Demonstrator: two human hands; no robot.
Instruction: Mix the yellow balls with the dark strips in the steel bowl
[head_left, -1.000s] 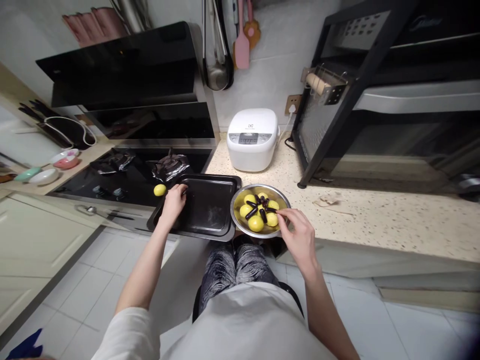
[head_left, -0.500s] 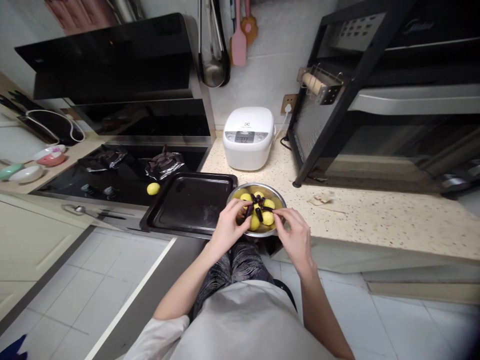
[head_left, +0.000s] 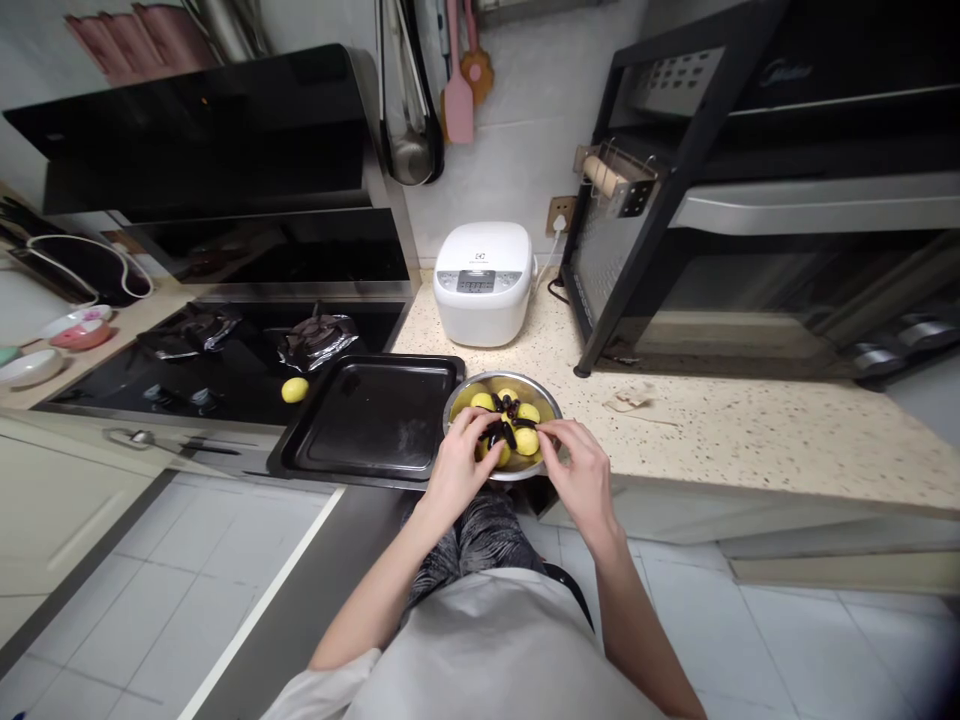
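A steel bowl (head_left: 553,392) at the counter's front edge holds several yellow lemons (head_left: 526,441). Dark finger-shaped grapes (head_left: 509,435) lie on top of them, spread out like spokes from the middle. Over the left side of the bowl, my left hand (head_left: 459,462) is curled, its thumb and fingertips closed around a dark grape that is partly hidden. At the right rim my right hand (head_left: 580,465) pinches the outer end of another dark grape, which lies beside a lemon.
Left of the bowl a black baking tray (head_left: 375,415) overlaps the hob's edge. One loose lemon (head_left: 295,390) sits on the black gas hob (head_left: 247,350). Behind the bowl stands a white rice cooker (head_left: 484,285). An oven (head_left: 787,290) on a black rack (head_left: 600,290) is at right.
The view has shifted slightly, so everything sits a little further left and lower. My left fingers have moved slightly inward over the dark grapes. My right hand stays at the right rim.
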